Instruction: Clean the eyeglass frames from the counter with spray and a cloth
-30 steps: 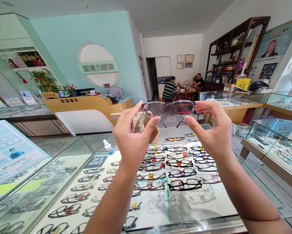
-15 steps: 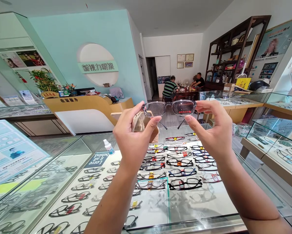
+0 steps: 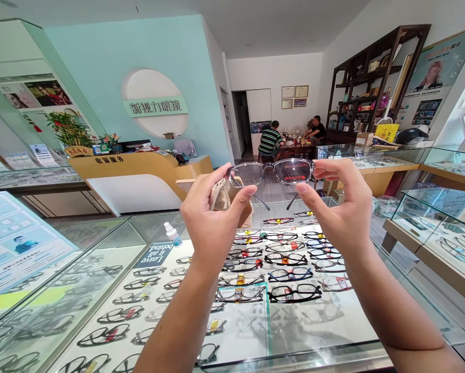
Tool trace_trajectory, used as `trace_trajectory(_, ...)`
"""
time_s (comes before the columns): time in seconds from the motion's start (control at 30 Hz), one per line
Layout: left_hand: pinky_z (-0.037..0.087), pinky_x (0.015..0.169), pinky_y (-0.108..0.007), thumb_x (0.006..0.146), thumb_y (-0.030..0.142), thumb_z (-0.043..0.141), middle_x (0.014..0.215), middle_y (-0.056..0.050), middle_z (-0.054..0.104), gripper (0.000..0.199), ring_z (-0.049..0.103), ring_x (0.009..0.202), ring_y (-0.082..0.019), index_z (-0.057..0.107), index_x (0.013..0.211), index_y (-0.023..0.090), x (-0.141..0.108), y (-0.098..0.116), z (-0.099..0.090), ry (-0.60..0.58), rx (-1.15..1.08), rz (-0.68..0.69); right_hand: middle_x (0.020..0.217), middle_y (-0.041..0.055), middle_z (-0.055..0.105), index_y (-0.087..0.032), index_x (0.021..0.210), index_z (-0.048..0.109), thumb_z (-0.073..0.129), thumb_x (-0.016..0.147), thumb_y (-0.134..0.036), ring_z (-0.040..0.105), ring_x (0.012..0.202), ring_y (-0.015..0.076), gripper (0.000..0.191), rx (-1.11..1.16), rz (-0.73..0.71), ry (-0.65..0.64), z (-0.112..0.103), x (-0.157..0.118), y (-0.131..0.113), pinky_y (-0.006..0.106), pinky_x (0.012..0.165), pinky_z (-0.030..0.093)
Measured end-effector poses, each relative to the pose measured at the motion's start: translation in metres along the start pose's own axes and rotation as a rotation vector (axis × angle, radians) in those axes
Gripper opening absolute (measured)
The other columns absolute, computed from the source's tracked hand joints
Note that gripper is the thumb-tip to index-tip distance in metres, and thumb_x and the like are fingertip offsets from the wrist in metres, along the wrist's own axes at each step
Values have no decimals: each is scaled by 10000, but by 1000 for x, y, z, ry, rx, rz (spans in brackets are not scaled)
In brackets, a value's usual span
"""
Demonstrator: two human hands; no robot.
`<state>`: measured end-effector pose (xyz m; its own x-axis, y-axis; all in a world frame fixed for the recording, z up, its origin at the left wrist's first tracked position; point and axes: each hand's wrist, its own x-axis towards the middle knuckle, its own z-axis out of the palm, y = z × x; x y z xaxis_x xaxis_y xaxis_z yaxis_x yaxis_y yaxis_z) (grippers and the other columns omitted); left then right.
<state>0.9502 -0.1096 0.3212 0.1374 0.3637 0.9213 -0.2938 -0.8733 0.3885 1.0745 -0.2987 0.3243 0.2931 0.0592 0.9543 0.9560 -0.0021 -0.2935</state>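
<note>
A pair of eyeglasses with a clear greyish frame is held up above the glass counter, its temples unfolded and pointing down and away. My left hand pinches the left end of the frame between thumb and fingers. A beige cloth with a zigzag edge is tucked in the same hand. At the other end, my right hand grips the frame near the hinge. Red lettering shows on the right lens. Behind my left hand is a partly hidden wooden object.
Rows of eyeglasses fill the display case below. A small white bottle stands on the glass at left, near a light blue printed board. Two people sit at a table in the back. More showcases stand at right.
The eyeglasses tilt slightly, and their temple tips have shifted a little right and down. My hands have hardly moved and keep the same hold.
</note>
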Motion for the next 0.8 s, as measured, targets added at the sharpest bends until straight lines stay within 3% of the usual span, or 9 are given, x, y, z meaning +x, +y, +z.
trace_trajectory(0.27, 571, 937, -386, 844, 484, 926, 1109, -53, 790, 474, 730, 1018, -223, 807, 1265, 302, 0, -1, 0, -3, -1, -6, 1017, 50, 714, -261, 1158, 703, 795, 941, -428, 674, 947, 239, 289, -1, 1, 6, 0, 0, -1, 434, 852, 558)
trace_trajectory(0.57, 592, 970, -403, 814, 551, 929, 1151, -70, 811, 519, 747, 1060, -247, 823, 1261, 308, 1, -1, 0, -81, -36, -142, 978, 45, 682, -273, 1126, 689, 826, 919, -403, 645, 930, 255, 280, 4, -25, 48, -1, 0, -4, 453, 830, 544)
trace_trajectory(0.8, 592, 965, -412, 802, 607, 917, 1159, -76, 818, 556, 753, 1064, -258, 826, 1252, 294, 1, 0, 1, -99, -37, -171, 966, 47, 664, -266, 1107, 691, 847, 906, -391, 633, 917, 258, 283, 20, -46, 72, -1, 0, -6, 460, 813, 539)
